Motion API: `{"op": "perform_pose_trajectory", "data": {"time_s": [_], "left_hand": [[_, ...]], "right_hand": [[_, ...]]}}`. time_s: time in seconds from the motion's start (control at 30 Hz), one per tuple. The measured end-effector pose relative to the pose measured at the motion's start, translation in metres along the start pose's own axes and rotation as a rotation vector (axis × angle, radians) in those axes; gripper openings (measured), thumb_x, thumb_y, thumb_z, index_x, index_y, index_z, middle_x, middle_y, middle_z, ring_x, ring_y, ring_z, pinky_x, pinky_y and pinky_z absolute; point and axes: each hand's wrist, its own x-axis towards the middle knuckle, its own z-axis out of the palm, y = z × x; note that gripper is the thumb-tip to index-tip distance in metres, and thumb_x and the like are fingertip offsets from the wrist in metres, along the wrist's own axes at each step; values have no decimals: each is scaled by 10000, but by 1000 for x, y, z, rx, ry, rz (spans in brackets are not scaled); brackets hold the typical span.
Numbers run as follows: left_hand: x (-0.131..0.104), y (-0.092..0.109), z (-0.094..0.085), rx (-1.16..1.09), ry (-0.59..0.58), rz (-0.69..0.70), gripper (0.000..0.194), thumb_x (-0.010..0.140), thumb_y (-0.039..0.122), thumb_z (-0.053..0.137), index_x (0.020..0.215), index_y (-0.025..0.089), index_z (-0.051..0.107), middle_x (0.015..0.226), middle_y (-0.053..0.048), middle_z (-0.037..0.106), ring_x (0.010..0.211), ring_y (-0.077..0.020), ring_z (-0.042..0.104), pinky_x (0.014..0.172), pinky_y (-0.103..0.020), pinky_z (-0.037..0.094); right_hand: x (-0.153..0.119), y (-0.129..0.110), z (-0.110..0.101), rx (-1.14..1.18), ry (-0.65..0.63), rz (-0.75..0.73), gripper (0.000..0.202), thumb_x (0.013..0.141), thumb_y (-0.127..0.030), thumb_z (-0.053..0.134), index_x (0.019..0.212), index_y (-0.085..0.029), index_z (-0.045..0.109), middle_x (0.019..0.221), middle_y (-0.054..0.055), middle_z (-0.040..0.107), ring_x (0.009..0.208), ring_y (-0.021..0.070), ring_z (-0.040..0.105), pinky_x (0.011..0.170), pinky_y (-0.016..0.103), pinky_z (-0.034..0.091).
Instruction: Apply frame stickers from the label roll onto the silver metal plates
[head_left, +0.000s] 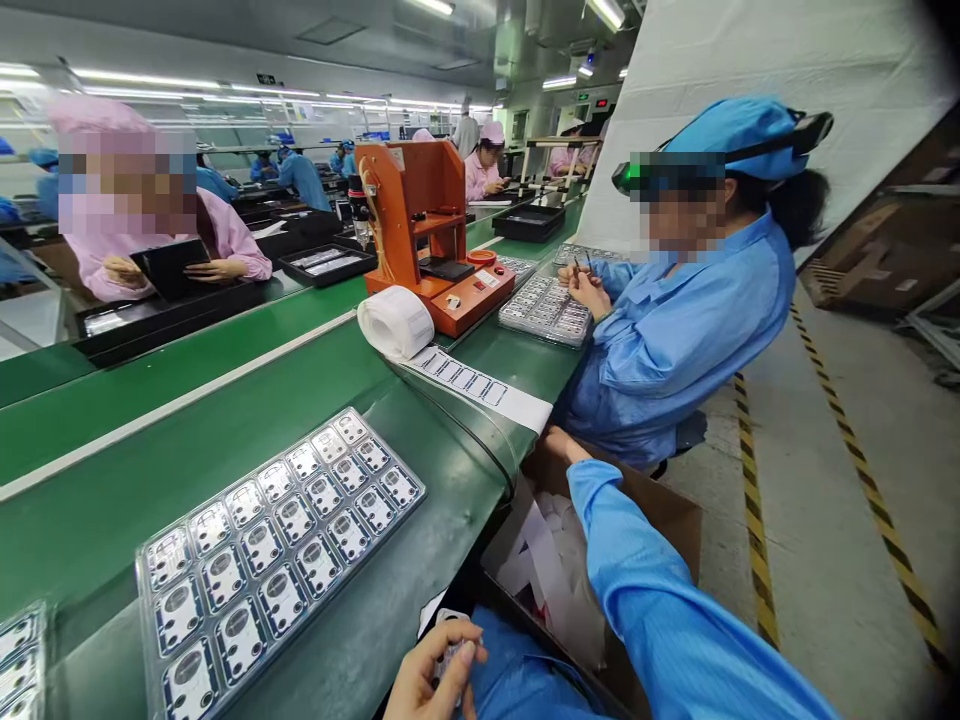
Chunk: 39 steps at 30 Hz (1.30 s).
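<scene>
My left hand (442, 668) is low in front of my lap, its fingers closed around a small clear part (448, 655), mostly hidden by the fingers. At the table's edge, my right hand (564, 446) is right by the end of a white label strip (510, 402); its fingers are mostly hidden, so I cannot tell whether they grip the strip. The strip runs back to a label roll (396, 322) standing on the green table. A clear tray (421, 488) of rows of white, blue-edged parts (261, 545) lies to the left.
An orange press (427, 235) stands behind the roll. Beside the table's edge, a cardboard box (667, 510) contains crumpled white paper (559, 570). A co-worker in blue (675, 320) sits at right near another parts tray (547, 308); a person in pink (225, 235) works opposite.
</scene>
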Motion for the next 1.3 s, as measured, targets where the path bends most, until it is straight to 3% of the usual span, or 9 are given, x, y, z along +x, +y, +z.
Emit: {"op": "perform_pose_trajectory", "data": {"time_s": [0.27,0.43,0.53,0.67,0.83,0.93,1.03,1.17,1.3], "left_hand": [[13,-7,1,79,-95,-9,607,788,699,572,1042,153,650,952,-83,657,493,-57,525,407,-185,285],[32,-4,12,177,-154,29,573,838,653,522,1076,144,633,950,-81,672,544,-87,563,502,-214,381],[50,-8,26,292,-177,81,480,882,526,502,1117,131,639,969,-86,688,571,-108,581,635,-265,462],[75,-21,46,501,-127,150,432,829,378,580,1182,138,648,1103,-117,681,863,-203,639,834,-321,484],[96,-28,65,427,-150,179,528,754,432,678,1174,112,665,1146,-139,661,1013,-248,606,884,-334,483],[103,-29,68,212,-200,214,438,799,448,628,1049,100,720,1047,-116,710,969,-234,618,891,-330,479],[106,-30,67,95,-161,216,481,815,505,597,1008,86,730,975,-109,731,875,-225,625,820,-330,491],[104,-29,67,66,-109,236,515,797,539,614,1007,85,737,981,-105,732,876,-223,621,837,-330,484],[100,-24,68,79,-111,289,455,812,490,603,1009,106,749,1009,-94,732,906,-227,616,840,-325,482]], "right_hand": [[-66,54,3,-143,-364,241,264,945,-333,628,1129,-143,621,1122,67,631,941,199,638,800,374,564],[-123,68,-3,-82,-444,253,187,940,-318,637,966,-134,652,970,37,668,850,165,651,788,353,558],[-161,63,-13,24,-460,208,238,816,-346,765,825,-128,671,842,23,695,797,175,665,809,363,544],[-207,41,-20,210,-424,119,473,593,-531,842,844,-151,714,864,56,737,864,260,685,816,381,535],[-241,8,-9,344,-344,28,594,634,-617,791,1016,-174,686,945,91,731,901,274,687,828,391,538],[-253,-5,1,408,-284,-27,752,687,-615,761,1285,-220,533,956,81,721,879,263,689,811,402,551],[-263,-12,5,371,-86,-186,924,728,-550,757,1467,-263,284,979,69,700,839,237,682,795,398,557],[-273,-21,0,11,48,-441,613,780,-468,717,1321,-253,526,1031,85,679,888,242,652,860,403,529],[-275,-33,-8,-174,32,-505,283,839,-466,638,1016,-257,711,985,84,695,880,254,648,830,378,529]]}}
